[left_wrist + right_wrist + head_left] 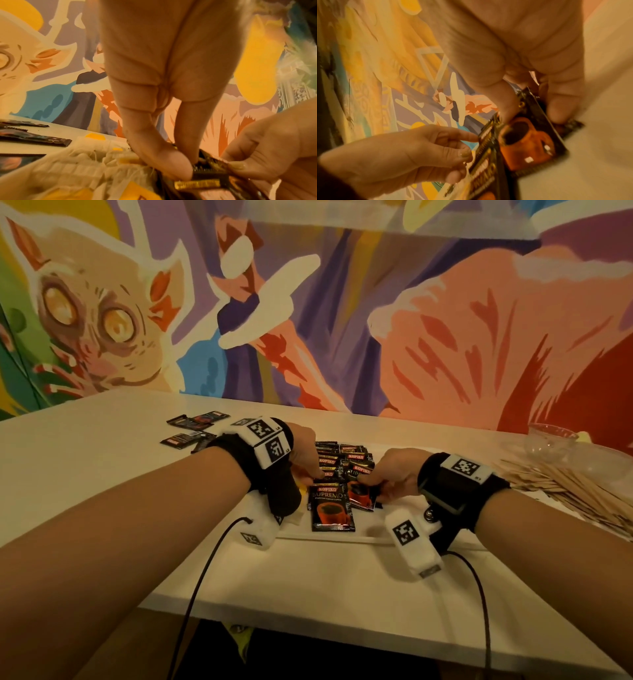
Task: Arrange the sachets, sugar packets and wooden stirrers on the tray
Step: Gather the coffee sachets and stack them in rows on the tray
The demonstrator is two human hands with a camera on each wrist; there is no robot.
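Observation:
Black Kopiko coffee sachets lie in overlapping rows on the white tray, with one full sachet nearest me. My left hand pinches the top edge of a sachet in the left row between thumb and fingers. My right hand pinches a sachet with an orange cup at its upper end and holds it tilted over the right row. Wooden stirrers lie in a loose heap at the right. Pale packets with yellow patches show blurred under my left palm.
Several loose dark sachets lie on the white table at the back left. A clear plastic cup stands behind the stirrers. A painted wall runs along the table's far edge. Cables hang from both wrists over the near edge.

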